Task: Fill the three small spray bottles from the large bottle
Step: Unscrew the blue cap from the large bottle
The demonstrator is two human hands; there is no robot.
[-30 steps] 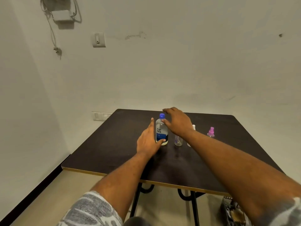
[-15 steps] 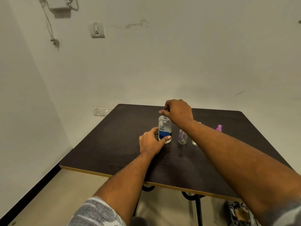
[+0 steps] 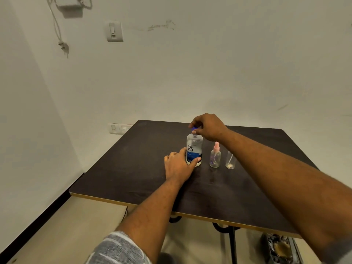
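Left grip [image 3: 178, 164] clasps large bottle [image 3: 194, 149]; right grip [image 3: 208, 126] pinches its cap [image 3: 194, 128].

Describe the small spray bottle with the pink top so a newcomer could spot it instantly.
Start at the dark table and find the large bottle with the blue label, gripped by both hands. Immediately to its right stands the pink-topped spray bottle, upright and untouched. Its pink nozzle sets it apart from the clear spray bottle on its other side, whose top is hidden by the right forearm.
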